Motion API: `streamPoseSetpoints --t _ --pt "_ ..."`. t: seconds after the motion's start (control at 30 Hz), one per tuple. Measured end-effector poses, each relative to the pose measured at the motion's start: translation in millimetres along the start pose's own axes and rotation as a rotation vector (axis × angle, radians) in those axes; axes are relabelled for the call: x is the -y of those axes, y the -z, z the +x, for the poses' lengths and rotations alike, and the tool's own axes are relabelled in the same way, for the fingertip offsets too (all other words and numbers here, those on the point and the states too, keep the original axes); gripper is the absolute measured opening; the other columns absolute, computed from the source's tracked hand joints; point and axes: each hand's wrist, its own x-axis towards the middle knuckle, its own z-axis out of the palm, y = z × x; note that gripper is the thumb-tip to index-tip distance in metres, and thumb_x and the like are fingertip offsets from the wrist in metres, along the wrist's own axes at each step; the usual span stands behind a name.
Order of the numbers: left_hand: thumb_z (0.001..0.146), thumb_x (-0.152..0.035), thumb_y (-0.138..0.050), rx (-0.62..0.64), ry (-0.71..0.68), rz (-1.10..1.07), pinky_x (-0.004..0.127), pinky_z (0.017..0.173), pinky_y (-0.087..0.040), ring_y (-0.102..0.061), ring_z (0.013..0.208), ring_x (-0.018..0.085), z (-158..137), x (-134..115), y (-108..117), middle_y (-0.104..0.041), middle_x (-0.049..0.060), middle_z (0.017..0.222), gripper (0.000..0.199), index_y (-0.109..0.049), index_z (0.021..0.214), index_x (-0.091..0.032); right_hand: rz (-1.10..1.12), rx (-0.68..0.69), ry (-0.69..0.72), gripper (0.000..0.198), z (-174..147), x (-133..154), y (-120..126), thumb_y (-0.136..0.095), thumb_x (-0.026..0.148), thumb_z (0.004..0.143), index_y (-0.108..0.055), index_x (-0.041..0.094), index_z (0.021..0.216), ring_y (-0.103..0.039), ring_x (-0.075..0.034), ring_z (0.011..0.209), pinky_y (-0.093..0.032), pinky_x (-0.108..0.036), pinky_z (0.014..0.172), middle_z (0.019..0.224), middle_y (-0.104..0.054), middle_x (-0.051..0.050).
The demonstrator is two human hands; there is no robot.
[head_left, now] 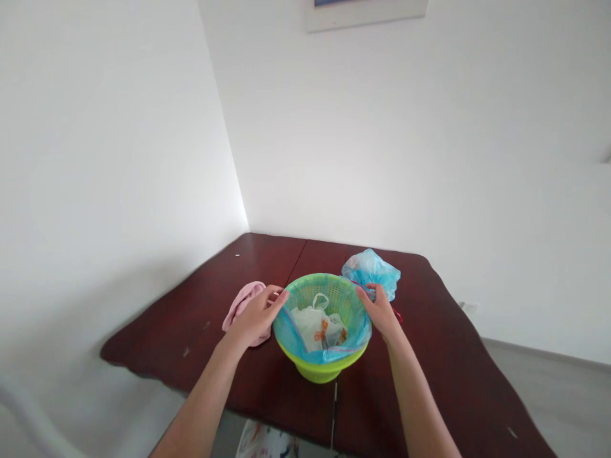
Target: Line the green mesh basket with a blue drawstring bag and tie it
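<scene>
A yellow-green plastic basket stands upright near the front of the table. A thin blue plastic bag lines it, its edge folded over the front rim. White crumpled plastic bags with orange print lie inside. At the basket's left rim, my left hand is closed on the blue bag's edge, a ring on one finger. My right hand pinches the blue bag at the right rim. Some fingertips of both hands are hidden behind the rim.
A filled blue plastic bag sits behind the basket on the right, near a red string. A pink cloth lies beside my left hand. The dark red wooden table meets white walls. Below its front edge is a patterned white item.
</scene>
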Motion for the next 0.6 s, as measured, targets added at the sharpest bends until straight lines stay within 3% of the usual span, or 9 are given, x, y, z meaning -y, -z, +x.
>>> streamPoseSetpoints --t 0.07,0.2,0.37,0.6 --pt "0.109 -0.069 -0.063 0.023 -0.015 0.045 0.049 0.104 -0.063 -0.084 0.111 0.036 6.8 0.6 -5.2 -0.087 0.015 0.124 0.057 -0.08 0.133 -0.021 -0.013 0.022 0.037 0.058 -2.5 -1.3 -0.1 -0.093 0.069 0.08 -0.077 0.027 0.117 -0.076 -0.036 0.098 -0.063 -0.056 0.095 0.101 -0.082 -0.008" --pt "0.107 -0.057 -0.063 -0.091 -0.078 -0.032 0.05 0.118 -0.062 -0.082 0.13 0.036 11.6 1.8 -11.9 -0.087 0.016 0.138 0.051 -0.079 0.139 -0.021 -0.006 -0.03 0.166 0.052 -11.3 3.9 -4.5 -0.087 0.058 0.087 -0.078 0.027 0.128 -0.077 -0.036 0.113 -0.061 -0.054 0.105 0.12 -0.085 -0.012" --pt "0.11 -0.057 -0.063 -0.131 -0.087 -0.096 0.049 0.119 -0.065 -0.083 0.136 0.036 11.6 7.5 -15.0 -0.087 0.015 0.145 0.051 -0.083 0.142 -0.022 -0.002 -0.044 0.284 0.039 -22.6 12.0 -8.4 -0.075 0.047 0.099 -0.08 0.027 0.132 -0.079 -0.038 0.122 -0.061 -0.054 0.105 0.137 -0.085 -0.016" --pt "0.112 -0.042 -0.057 -0.13 -0.126 -0.024 0.052 0.134 -0.056 -0.079 0.147 0.036 23.2 9.5 -19.4 -0.082 0.02 0.157 0.053 -0.079 0.153 -0.016 -0.107 0.057 0.35 0.036 -18.7 18.2 -4.8 -0.07 0.043 0.099 -0.083 0.027 0.129 -0.08 -0.037 0.128 -0.059 -0.058 0.119 0.131 -0.088 -0.012"
